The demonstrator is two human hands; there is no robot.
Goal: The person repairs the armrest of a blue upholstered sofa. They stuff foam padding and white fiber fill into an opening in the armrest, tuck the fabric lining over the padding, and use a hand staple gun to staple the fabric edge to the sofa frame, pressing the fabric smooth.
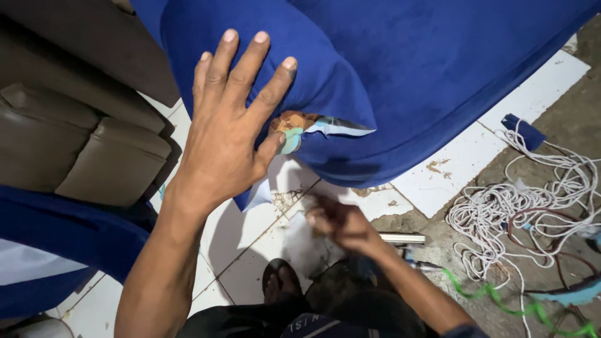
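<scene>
Head view: L hand [228, 134] spread flat, fingers open, pressing blue fabric-covered cushion [400, 81]; R hand [341, 225] blurred, low over white floor tiles [457, 169]; tangled white cord [526, 206] at right, brown seat [75, 138] at left

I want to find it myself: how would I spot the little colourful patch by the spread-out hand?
Start at the big blue fabric cover filling the top of the view. Follow the left hand pressed flat on it down to the thumb. Right beside the thumb, at the cover's folded corner, sits the patch: orange-brown and pale turquoise, the only multicoloured spot on all that plain blue.
</scene>
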